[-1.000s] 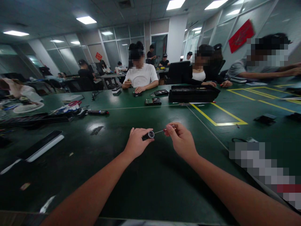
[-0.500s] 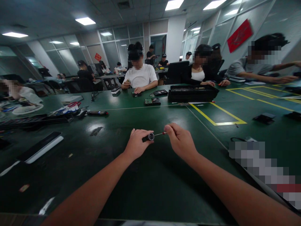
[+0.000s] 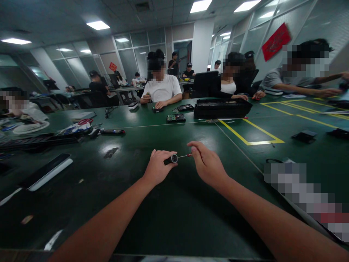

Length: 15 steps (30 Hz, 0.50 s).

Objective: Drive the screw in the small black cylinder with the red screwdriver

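Observation:
Near the middle of the view, my left hand [image 3: 159, 166] grips a small black cylindrical part [image 3: 173, 158] between thumb and fingers, its round metallic end facing me. My right hand [image 3: 206, 160] holds a thin screwdriver with a red end [image 3: 189, 155] from the right. The metal shaft points left, and its tip meets the cylinder's right side. Most of the handle is hidden in my right hand. Both hands are above the dark green table [image 3: 169, 225].
Ahead lie an open circuit-board device [image 3: 176, 118] and a long black tray [image 3: 223, 109]. A black and white device [image 3: 46, 172] rests at left, a pixelated item [image 3: 302, 193] at right. A person in white [image 3: 162, 89] works across the table; others sit around.
My right index finger has lifted and stretched out a little from the screwdriver, with the thumb still at it. My left hand keeps its grip. The view has shifted slightly.

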{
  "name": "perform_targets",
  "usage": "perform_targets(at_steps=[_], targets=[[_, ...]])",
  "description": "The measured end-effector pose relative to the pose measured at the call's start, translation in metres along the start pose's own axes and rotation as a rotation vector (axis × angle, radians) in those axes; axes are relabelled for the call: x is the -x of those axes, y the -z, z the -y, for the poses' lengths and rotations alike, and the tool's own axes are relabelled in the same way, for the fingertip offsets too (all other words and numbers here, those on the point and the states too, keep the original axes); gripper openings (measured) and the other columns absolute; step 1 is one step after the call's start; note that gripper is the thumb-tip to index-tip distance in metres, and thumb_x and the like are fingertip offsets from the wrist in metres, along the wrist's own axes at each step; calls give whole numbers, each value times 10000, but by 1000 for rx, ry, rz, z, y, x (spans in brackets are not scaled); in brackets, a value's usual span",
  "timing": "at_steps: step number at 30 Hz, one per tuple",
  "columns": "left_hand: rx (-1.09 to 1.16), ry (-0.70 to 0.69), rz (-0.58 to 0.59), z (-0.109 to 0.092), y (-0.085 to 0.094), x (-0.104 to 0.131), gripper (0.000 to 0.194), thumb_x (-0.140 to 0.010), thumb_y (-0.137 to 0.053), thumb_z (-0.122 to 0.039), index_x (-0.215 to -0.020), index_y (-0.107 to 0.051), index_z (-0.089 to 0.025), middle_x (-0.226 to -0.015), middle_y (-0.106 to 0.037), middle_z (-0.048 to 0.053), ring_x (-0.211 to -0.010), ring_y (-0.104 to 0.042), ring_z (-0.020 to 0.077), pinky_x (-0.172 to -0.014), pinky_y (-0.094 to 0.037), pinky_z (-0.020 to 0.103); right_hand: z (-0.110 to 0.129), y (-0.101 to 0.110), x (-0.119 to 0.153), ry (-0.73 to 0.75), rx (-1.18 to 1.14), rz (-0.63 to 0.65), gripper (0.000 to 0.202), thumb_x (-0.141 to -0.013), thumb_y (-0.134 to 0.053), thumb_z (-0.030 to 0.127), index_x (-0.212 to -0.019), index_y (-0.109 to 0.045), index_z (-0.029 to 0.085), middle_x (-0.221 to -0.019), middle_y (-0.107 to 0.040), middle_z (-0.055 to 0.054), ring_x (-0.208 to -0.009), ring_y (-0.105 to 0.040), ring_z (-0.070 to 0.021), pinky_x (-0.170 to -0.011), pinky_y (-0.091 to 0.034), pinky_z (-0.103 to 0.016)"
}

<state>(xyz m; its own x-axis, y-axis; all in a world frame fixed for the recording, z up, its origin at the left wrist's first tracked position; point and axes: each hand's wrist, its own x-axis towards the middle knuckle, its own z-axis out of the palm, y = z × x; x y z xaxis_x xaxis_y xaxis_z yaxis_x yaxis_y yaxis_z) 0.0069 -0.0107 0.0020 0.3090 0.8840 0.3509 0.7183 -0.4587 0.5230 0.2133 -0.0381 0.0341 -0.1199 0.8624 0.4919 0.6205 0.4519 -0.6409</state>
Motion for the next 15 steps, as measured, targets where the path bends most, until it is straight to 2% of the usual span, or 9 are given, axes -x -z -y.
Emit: perform_targets(at_steps=[2, 4, 6, 8, 10, 12, 15], targets=[[-2, 7, 2, -1, 1, 0, 384, -829, -775, -264, -1201, -691, -312, -1207, -719, 22, -1173, -604, 263, -1149, -244, 616, 0, -2, 0, 3, -86, -27, 270, -986, -397, 310, -1181, -541, 192, -866, -687, -72, -815, -676, -240, -741, -477, -378], [-1, 4, 2, -2, 3, 0, 391, -833, -771, -266, -1212, -686, -307, -1209, -717, 25, -1175, -603, 261, -1149, -254, 610, -2, -5, -1, -43, -213, -57, 227, -950, -480, 327, -1127, -547, 202, -894, -683, -73, -839, -666, -235, -764, -486, -379], [-10, -34, -13, -2, 5, 0, 389, -850, -752, -267, -1229, -678, -310, -1216, -708, 26, -1173, -600, 250, -1160, -256, 593, -9, -8, -4, -154, -384, -87, 207, -922, -548, 396, -1013, -588, 214, -876, -682, -61, -817, -654, -223, -760, -492, -374], [-45, -81, -38, -2, 6, -2, 377, -877, -719, -252, -1245, -670, -320, -1216, -698, 22, -1174, -594, 235, -1181, -232, 581, -19, -11, -8, -305, -581, -121, 283, -929, -529, 480, -895, -620, 214, -768, -646, -33, -718, -618, -197, -709, -492, -360], [-86, -74, -40, -1, 8, -4, 361, -894, -690, -229, -1242, -673, -325, -1207, -694, 21, -1177, -587, 237, -1188, -209, 596, -29, -13, -12, -421, -720, -193, 306, -898, -560, 514, -832, -611, 219, -704, -602, -6, -643, -570, -176, -648, -485, -344], [-94, -23, -13, 2, 8, -5, 363, -893, -686, -222, -1243, -674, -320, -1203, -695, 25, -1187, -580, 252, -1179, -211, 621, -35, -14, -13, -440, -694, -235, 295, -892, -578, 505, -827, -611, 218, -703, -594, 2, -650, -560, -169, -645, -476, -335], [-76, 21, 19, 8, 7, -6, 380, -887, -694, -233, -1255, -667, -320, -1227, -690, 29, -1202, -570, 266, -1171, -209, 637, -34, -14, -11, -397, -591, -220, 295, -926, -545, 487, -845, -616, 213, -714, -606, -2, -671, -572, -170, -663, -469, -340]])
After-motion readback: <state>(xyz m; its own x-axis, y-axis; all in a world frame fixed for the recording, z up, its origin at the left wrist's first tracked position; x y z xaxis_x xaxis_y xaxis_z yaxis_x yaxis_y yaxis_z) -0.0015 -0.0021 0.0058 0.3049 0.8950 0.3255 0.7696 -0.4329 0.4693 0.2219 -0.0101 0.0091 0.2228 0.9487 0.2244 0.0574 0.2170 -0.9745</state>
